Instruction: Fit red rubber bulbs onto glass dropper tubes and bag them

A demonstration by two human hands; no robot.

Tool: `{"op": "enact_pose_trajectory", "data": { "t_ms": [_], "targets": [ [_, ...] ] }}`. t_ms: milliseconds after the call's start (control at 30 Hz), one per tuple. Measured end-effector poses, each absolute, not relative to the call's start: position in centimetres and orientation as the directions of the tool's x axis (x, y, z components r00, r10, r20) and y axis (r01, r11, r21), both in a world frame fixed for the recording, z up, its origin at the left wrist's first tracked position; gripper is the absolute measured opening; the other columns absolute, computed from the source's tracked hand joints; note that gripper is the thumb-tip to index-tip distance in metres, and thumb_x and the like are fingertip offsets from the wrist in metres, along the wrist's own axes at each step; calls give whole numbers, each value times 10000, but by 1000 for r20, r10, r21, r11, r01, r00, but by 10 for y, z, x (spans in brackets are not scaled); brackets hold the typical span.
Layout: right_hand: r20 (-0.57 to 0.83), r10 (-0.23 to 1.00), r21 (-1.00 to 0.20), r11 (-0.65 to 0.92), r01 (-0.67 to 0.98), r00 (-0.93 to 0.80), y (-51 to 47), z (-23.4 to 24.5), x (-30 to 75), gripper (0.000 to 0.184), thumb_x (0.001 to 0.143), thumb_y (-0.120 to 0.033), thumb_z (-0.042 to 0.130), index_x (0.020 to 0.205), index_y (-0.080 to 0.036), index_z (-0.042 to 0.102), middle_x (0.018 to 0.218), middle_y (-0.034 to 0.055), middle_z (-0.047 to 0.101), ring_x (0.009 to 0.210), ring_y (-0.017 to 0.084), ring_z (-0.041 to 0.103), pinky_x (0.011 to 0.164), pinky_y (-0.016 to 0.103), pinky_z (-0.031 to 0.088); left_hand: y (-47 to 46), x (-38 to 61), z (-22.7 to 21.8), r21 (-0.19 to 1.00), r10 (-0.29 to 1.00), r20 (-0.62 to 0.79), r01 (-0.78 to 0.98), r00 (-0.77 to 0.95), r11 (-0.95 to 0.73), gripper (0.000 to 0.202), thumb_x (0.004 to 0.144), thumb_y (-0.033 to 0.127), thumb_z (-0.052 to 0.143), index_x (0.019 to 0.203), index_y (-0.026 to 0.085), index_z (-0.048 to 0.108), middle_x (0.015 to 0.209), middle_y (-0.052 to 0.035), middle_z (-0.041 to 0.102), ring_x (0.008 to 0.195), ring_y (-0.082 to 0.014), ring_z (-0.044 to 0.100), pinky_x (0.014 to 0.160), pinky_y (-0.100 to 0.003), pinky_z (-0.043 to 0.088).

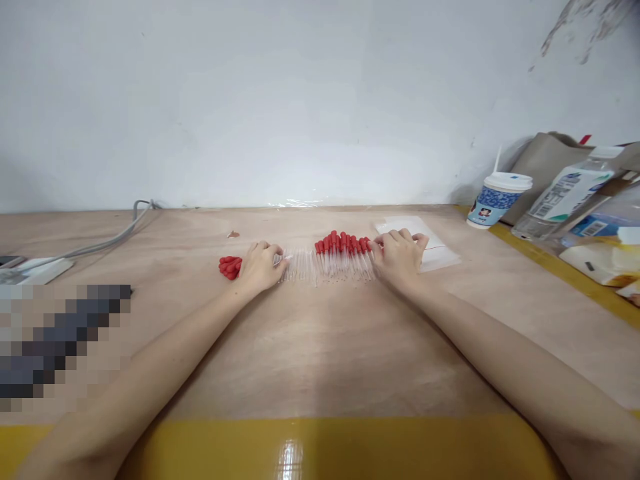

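A row of droppers with red rubber bulbs (340, 241) and clear tubes lies on the table in front of me, bulbs toward the wall. Left of them lie several clear tubes (300, 263) with no red bulbs on top. My left hand (261, 267) rests at the left end of these tubes, fingers bent and apart, thumb and index finger beside them. A small heap of loose red bulbs (231, 267) sits just past its outer side. At the right end of the droppers is my right hand (400, 255), its fingers curved and spread, thumb side touching the outermost dropper.
A white sheet or bag (440, 257) lies behind my right hand. To the right stand a paper cup with a straw (493, 203), a plastic bottle (567, 190) and a grey bag (537, 163). A grey cable (113, 241) runs along the left. Yellow tape (320, 447) covers the front edge.
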State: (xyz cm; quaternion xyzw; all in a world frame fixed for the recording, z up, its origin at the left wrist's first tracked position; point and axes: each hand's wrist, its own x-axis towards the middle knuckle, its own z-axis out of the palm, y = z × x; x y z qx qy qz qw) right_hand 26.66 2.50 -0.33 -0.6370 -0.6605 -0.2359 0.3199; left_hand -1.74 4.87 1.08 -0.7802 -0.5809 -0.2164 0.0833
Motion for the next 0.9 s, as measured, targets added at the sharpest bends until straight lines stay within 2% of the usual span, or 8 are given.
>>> {"op": "enact_pose_trajectory", "data": {
  "t_ms": [133, 233, 300, 400, 500, 567, 700, 900],
  "targets": [
    [781, 611, -135, 367, 920, -129, 12, -11, 249, 179, 862, -285, 471, 767, -168, 568, 777, 33, 658, 838, 193, 531, 856, 415, 215, 51, -22, 6, 172, 890, 401, 936, 218, -307, 213, 771, 359, 546, 802, 161, 618, 871, -89, 546, 947, -267, 499, 835, -388, 410],
    [770, 584, -181, 584, 791, -255, 2, -16, 240, 118, 856, -259, 489, 811, -173, 555, 757, 32, 641, 766, 175, 546, 777, 358, 338, 52, -16, 5, 158, 879, 414, 932, 237, -325, 174, 785, 299, 540, 749, 139, 597, 854, -103, 548, 912, -265, 499, 804, -382, 416],
    [761, 568, -219, 679, 700, -314, -3, -17, 236, 120, 857, -244, 479, 922, -170, 546, 801, 52, 620, 747, 173, 542, 704, 324, 398, 48, -13, 6, 142, 837, 477, 916, 268, -374, 154, 804, 271, 517, 755, 138, 576, 843, -101, 556, 886, -258, 503, 778, -380, 420],
    [737, 563, -246, 738, 628, -373, -9, -16, 232, 242, 877, -212, 419, 1104, -174, 493, 917, 82, 565, 800, 173, 539, 695, 319, 449, 36, -10, 5, 137, 717, 592, 830, 369, -540, 134, 851, 247, 451, 815, 147, 533, 821, -72, 580, 800, -215, 527, 706, -345, 435],
    [705, 547, -239, 782, 575, -451, -15, -13, 228, 219, 885, -184, 382, 1045, -195, 530, 924, 76, 520, 833, 165, 532, 726, 319, 470, 22, -8, -1, 97, 563, 629, 665, 536, -741, 132, 880, 240, 424, 860, 153, 521, 774, -39, 606, 701, -164, 553, 640, -293, 446],
    [687, 554, -257, 790, 557, -469, -19, -12, 226, 204, 883, -174, 384, 1010, -203, 540, 930, 70, 514, 845, 160, 531, 748, 318, 474, 16, -6, -6, 35, 437, 645, 547, 627, -836, 123, 879, 234, 447, 881, 156, 542, 766, -32, 628, 685, -148, 573, 652, -282, 456],
    [666, 581, -317, 788, 528, -468, -24, -12, 223, 202, 880, -174, 392, 1026, -202, 530, 951, 67, 517, 845, 150, 538, 754, 306, 482, 13, -2, -9, -68, 270, 695, 434, 667, -898, 148, 852, 198, 507, 973, 159, 582, 785, -36, 669, 697, -145, 603, 672, -287, 472],
    [673, 572, -325, 798, 507, -469, -25, -14, 221, 215, 872, -177, 410, 1040, -216, 540, 930, 60, 535, 826, 149, 545, 736, 300, 486, 12, 2, -10, -107, 210, 684, 382, 698, -918, 180, 842, 178, 521, 998, 163, 610, 828, -43, 689, 768, -155, 630, 691, -289, 502]
  ]
}}
